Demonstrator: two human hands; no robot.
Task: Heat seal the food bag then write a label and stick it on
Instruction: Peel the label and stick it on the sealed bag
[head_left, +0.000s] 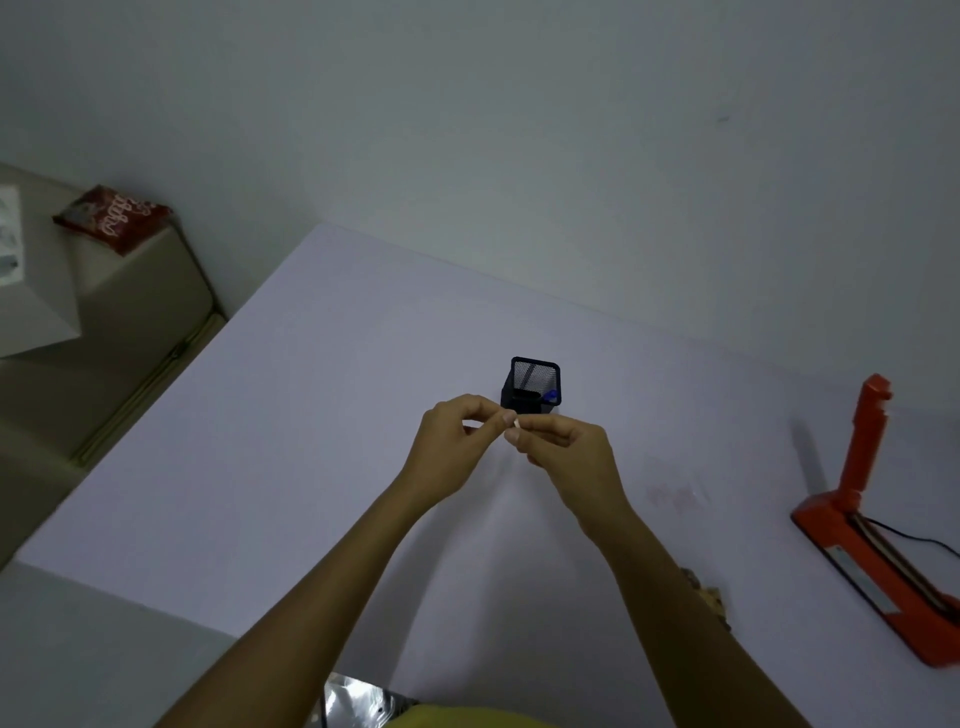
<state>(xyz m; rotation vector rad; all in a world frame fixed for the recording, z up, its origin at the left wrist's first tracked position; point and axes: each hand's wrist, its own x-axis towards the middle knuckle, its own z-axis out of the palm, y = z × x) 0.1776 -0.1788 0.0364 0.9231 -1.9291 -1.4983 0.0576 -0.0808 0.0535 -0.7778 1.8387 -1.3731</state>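
Above the middle of the white table (291, 415), my left hand (457, 441) and my right hand (566, 447) meet, both pinching one small white label (516, 422) between their fingertips. Just behind them stands a black mesh pen holder (532, 384) with a blue pen cap (551, 397) poking out. An orange heat sealer (872, 525) with its arm raised sits at the right edge of the table. A corner of a shiny foil food bag (353, 699) shows at the bottom, near my body, mostly hidden by my left arm.
A red snack packet (111, 218) lies on a side surface at far left, beside a white box (31, 270). The sealer's black cord (919, 540) trails off right. Something brown and speckled (709, 592) peeks from behind my right forearm. A plain wall backs the table.
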